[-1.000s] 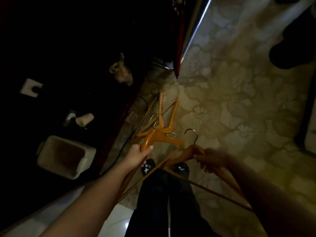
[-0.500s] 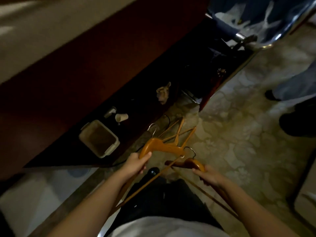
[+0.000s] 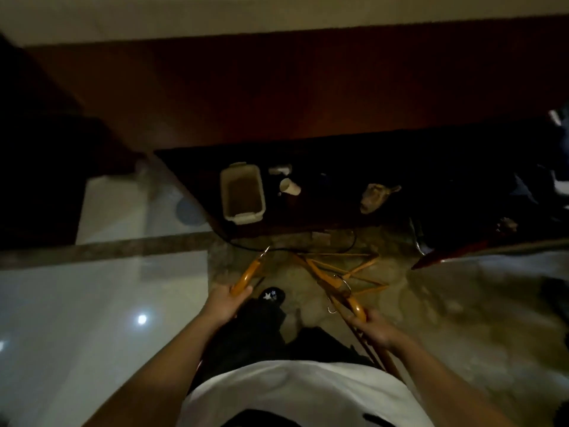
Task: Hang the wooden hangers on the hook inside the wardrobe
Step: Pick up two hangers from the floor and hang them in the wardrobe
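Observation:
My left hand [image 3: 226, 300] grips one orange wooden hanger [image 3: 248, 274], its metal hook pointing up and away from me. My right hand [image 3: 374, 329] holds a bunch of wooden hangers [image 3: 354, 306] by their shoulders, with metal hooks dangling near the grip. More wooden hangers [image 3: 348, 266] lie spread on the patterned floor just beyond my right hand. The dark wooden furniture [image 3: 277, 87] fills the upper view. No wardrobe hook is visible.
Under the dark wooden furniture sit a beige plastic tub [image 3: 243, 194], a tipped paper cup [image 3: 289, 187] and a crumpled scrap [image 3: 377, 195]. A black cable [image 3: 292, 249] runs across the floor. Glossy white tile [image 3: 92, 318] lies to the left, patterned floor [image 3: 477, 318] to the right.
The view has swung left and up. My hands have moved apart, the left carrying one hanger leftward, the right holding the others near my right side.

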Motion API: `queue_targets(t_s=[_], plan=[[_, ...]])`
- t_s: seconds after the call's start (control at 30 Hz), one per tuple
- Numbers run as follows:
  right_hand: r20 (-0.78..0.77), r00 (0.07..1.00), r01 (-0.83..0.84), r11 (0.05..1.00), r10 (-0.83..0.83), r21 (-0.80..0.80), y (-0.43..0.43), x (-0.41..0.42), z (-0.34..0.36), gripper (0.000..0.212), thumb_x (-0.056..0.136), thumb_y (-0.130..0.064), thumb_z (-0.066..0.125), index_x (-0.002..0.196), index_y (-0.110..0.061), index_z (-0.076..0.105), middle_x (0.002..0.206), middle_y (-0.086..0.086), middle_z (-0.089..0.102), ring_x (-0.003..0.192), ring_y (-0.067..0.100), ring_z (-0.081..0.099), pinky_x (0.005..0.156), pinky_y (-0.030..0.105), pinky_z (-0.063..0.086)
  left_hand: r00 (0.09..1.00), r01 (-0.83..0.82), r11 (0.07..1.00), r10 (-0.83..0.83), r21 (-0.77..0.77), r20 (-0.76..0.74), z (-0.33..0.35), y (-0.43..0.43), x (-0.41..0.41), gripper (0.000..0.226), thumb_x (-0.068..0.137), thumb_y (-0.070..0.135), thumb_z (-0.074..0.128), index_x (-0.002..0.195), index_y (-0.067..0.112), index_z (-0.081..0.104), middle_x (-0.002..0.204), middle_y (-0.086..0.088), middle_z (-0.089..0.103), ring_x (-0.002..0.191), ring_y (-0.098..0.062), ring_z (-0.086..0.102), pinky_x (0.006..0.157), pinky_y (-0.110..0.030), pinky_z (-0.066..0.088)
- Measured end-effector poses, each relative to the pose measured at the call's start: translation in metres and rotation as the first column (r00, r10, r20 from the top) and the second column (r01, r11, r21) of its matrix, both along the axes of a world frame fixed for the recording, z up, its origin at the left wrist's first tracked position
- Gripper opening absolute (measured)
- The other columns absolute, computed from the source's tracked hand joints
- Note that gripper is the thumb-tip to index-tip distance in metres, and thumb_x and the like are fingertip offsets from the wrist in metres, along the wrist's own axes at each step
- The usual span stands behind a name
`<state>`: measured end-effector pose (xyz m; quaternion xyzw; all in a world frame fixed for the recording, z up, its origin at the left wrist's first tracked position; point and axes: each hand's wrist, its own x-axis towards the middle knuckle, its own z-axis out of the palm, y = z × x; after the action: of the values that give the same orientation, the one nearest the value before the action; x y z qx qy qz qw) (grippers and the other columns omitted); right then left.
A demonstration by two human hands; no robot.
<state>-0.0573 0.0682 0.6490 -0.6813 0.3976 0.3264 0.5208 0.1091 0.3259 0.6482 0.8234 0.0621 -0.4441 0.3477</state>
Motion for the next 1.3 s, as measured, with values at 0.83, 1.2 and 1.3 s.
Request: queue_targets(t_s=[0.83,1.2,1.3], plan=[[-0.137,0.340,-0.940,0.336,0.930,-0.053,0.141,0.089,-0.030,0.035,0.091,-0.030,0.055,0.112,-0.003,0.050,0.103,0.015,0.057,0.093,0.029,0.059,0.066,0.029,0.048,0.250,-0.966,0.253,0.966,0.050,-0.066,0.007,0.144,-0.303,0.020,0.093,0.033,0.051,0.100,0.015,0.058,0.076,-0.002,0.058,0.070,-0.017,0.057,0.068,-0.030,0.046],[-0.007,0.157,-0.988,0.157,0.988,-0.012,0.361,0.138,-0.008,0.022,0.092,-0.032,0.050,0.101,-0.013,0.057,0.084,0.004,0.057,0.076,0.016,0.055,0.071,0.031,0.048,0.138,-0.976,0.153,0.985,0.154,-0.105,-0.011,0.254,-0.317,0.018,0.089,0.035,0.057,0.085,0.018,0.053,0.084,-0.007,0.059,0.076,-0.020,0.056,0.075,-0.035,0.047],[0.057,0.115,-0.993,0.117,0.992,-0.034,0.421,0.153,0.011,0.026,0.092,-0.037,0.050,0.102,-0.013,0.056,0.089,0.004,0.060,0.077,0.015,0.057,0.066,0.024,0.044,0.163,-0.971,0.180,0.980,0.160,-0.115,-0.010,0.293,-0.307,0.020,0.090,0.036,0.055,0.089,0.016,0.055,0.087,-0.006,0.058,0.083,-0.020,0.057,0.076,-0.032,0.047]])
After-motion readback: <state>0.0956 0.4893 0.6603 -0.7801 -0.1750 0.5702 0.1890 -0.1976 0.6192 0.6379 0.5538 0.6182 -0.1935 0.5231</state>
